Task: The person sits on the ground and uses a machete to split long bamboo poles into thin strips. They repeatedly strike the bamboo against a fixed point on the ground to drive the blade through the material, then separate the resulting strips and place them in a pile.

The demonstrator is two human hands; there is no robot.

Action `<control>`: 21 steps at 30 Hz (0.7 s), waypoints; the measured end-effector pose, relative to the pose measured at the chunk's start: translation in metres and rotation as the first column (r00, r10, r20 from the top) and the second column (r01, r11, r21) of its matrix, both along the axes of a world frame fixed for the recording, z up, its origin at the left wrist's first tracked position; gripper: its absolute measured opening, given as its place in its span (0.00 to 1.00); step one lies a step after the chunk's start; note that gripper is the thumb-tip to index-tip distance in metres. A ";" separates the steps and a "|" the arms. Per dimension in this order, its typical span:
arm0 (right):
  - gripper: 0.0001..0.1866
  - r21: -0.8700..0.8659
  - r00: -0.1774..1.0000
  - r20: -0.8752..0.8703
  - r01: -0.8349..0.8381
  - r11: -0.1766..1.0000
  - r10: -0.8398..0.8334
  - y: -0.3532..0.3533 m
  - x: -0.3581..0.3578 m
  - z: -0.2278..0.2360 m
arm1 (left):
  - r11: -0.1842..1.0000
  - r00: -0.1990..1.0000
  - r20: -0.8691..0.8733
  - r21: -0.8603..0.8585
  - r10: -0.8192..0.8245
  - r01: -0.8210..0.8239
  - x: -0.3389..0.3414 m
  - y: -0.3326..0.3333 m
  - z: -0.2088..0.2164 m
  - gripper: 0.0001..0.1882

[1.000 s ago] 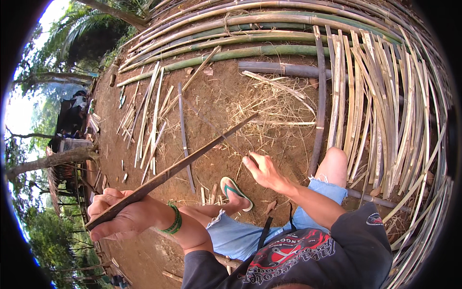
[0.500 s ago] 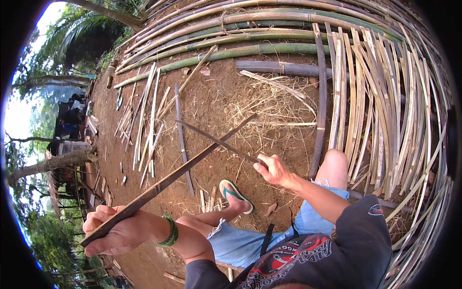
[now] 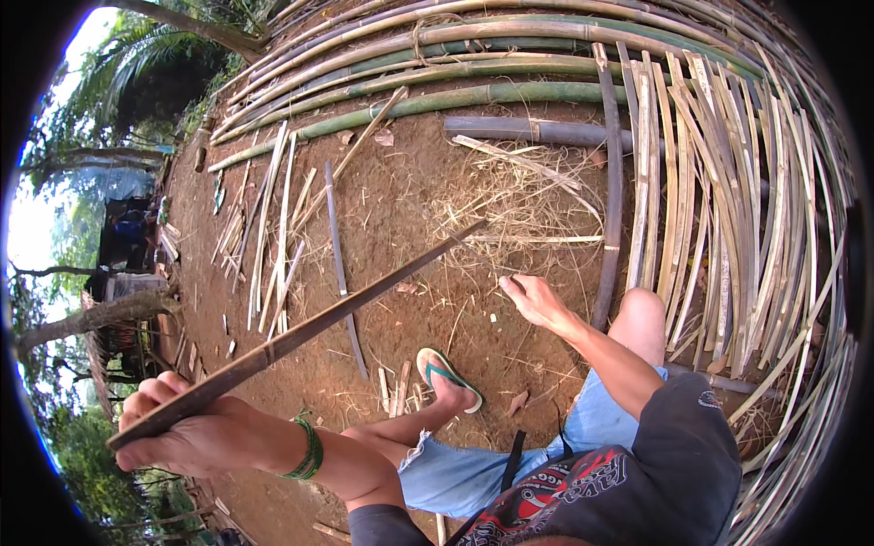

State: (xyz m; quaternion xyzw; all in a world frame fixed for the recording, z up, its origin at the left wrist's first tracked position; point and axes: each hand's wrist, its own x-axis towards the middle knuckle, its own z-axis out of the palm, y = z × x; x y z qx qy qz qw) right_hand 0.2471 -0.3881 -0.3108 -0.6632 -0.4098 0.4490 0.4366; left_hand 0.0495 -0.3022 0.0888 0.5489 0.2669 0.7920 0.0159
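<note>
My left hand (image 3: 196, 437), wearing a green cord bracelet, is closed around one end of a long dark bamboo slat (image 3: 314, 335). The slat slants up and away to the right, its far tip over a heap of pale shavings (image 3: 537, 196). To the right of the slat and apart from it, my right hand (image 3: 539, 302) is closed, thumb pointing left. Whatever it grips is hidden or seen edge-on; no blade shows clearly there.
Long bamboo poles (image 3: 437, 97) lie across the far side. Many split bamboo strips (image 3: 678, 182) are stacked at the right across a dark pole (image 3: 608, 209). Loose strips (image 3: 273, 227) and a single grey slat (image 3: 340, 264) lie on the dirt at left. My sandalled foot (image 3: 448, 382) is below the slat.
The dark narrow blade in my right hand crossed the slat before and no longer shows. My right hand has moved slightly right and up; my left hand has shifted left and down with the slat.
</note>
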 end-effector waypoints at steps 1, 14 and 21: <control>0.31 0.030 0.999 0.010 -0.053 0.998 0.053 -0.002 -0.001 0.017 | 0.982 0.979 -0.113 -0.061 0.172 -0.179 0.006 0.002 0.002 0.27; 0.27 0.184 1.000 -0.012 0.026 0.983 -0.024 -0.002 -0.004 -0.014 | 0.566 0.564 0.056 0.015 -0.824 0.824 0.009 0.011 0.007 0.34; 0.25 0.305 0.986 -0.004 -0.158 0.939 0.168 -0.011 -0.027 0.089 | 0.556 0.555 0.033 0.016 -0.831 0.831 -0.009 0.006 -0.003 0.32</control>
